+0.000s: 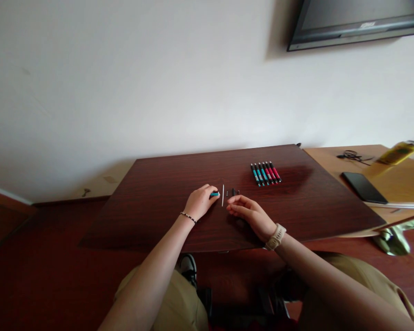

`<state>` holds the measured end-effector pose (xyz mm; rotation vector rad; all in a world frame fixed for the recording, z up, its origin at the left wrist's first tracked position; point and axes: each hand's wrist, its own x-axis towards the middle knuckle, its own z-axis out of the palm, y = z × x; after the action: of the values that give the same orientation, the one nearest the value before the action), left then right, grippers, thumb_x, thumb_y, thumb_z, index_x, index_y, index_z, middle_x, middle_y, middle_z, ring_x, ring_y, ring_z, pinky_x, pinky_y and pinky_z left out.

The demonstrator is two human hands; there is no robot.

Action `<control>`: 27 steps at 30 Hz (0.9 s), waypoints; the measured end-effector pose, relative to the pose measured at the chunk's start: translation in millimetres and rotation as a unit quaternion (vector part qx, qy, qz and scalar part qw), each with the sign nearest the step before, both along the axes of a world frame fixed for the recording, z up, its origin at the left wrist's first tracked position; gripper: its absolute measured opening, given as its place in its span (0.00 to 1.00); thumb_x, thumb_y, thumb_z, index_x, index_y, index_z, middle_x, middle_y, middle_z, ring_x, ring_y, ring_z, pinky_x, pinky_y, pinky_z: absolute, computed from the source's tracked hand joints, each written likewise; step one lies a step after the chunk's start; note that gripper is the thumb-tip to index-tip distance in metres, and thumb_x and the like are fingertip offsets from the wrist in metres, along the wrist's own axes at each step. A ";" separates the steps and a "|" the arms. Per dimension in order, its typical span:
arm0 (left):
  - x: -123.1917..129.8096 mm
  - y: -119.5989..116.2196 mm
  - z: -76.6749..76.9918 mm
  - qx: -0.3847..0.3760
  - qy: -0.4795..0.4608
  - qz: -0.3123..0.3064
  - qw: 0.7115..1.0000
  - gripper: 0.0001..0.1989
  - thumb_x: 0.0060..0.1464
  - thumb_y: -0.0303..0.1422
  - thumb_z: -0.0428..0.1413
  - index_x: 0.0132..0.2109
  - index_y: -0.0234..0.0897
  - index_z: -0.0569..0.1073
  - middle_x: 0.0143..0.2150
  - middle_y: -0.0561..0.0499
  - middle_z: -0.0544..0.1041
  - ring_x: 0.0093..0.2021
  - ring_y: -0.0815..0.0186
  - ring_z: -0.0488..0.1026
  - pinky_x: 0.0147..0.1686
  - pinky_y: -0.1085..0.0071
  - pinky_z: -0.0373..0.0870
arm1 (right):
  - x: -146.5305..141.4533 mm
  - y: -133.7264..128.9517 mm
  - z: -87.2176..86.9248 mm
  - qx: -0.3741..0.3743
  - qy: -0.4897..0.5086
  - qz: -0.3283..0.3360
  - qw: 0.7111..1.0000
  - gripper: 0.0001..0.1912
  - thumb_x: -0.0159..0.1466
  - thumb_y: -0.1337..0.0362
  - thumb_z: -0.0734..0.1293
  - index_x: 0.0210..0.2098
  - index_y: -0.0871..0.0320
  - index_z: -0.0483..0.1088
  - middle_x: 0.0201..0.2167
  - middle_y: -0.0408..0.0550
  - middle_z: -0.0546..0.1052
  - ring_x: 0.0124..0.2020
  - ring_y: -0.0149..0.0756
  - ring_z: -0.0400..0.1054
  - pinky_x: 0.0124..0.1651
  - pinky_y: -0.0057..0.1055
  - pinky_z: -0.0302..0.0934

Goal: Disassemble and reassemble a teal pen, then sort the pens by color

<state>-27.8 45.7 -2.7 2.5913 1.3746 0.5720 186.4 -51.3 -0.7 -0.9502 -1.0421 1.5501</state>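
Observation:
My left hand (200, 202) is closed on a blue pen barrel (214, 194), whose end pokes out from the fingertips over the dark table. To its right a thin white ink refill (222, 195) lies lengthwise on the wood. Beside the refill are a small spring (227, 193), a black pen part (233, 191) and a tiny dark piece (238, 192). My right hand (250, 213) hovers just below these parts, fingers loosely curved with a gap to the thumb. Nothing shows between them.
Several blue and red pens (265, 173) lie in a row at the back right of the dark table (165, 184). On the lighter desk alongside are a phone (363, 187), a black cable (353, 156) and a yellow can (399, 152). A screen (359, 23) hangs above.

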 end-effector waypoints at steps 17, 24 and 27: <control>-0.4 9.3 0.5 -0.029 -0.035 -0.020 0.999 0.06 0.65 0.33 0.60 0.48 0.45 0.79 0.46 0.52 0.81 0.43 0.63 0.80 0.47 0.69 0.73 | 2.2 -1.8 5.8 -0.003 -0.007 0.009 1.000 0.16 0.60 0.54 0.77 0.43 0.54 0.77 0.39 0.47 0.81 0.40 0.36 0.72 0.46 0.34 0.63; -0.9 8.3 0.0 -0.037 -0.045 -0.021 0.998 0.07 0.65 0.34 0.61 0.50 0.45 0.79 0.48 0.51 0.82 0.46 0.62 0.81 0.51 0.67 0.74 | 2.7 -1.4 2.6 0.000 -0.011 0.013 1.000 0.14 0.62 0.55 0.76 0.44 0.53 0.77 0.40 0.46 0.81 0.40 0.36 0.72 0.46 0.34 0.63; -1.2 8.7 0.4 -0.037 -0.047 -0.027 0.998 0.08 0.65 0.33 0.60 0.51 0.45 0.79 0.49 0.50 0.82 0.47 0.62 0.80 0.52 0.67 0.74 | 2.4 -1.6 2.6 0.002 -0.012 0.012 1.000 0.15 0.61 0.54 0.76 0.44 0.53 0.77 0.40 0.46 0.81 0.40 0.37 0.72 0.46 0.34 0.63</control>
<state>-29.0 54.4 -2.3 2.5004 1.2675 0.6148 188.9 -52.8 1.9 -0.9596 -1.0762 1.5593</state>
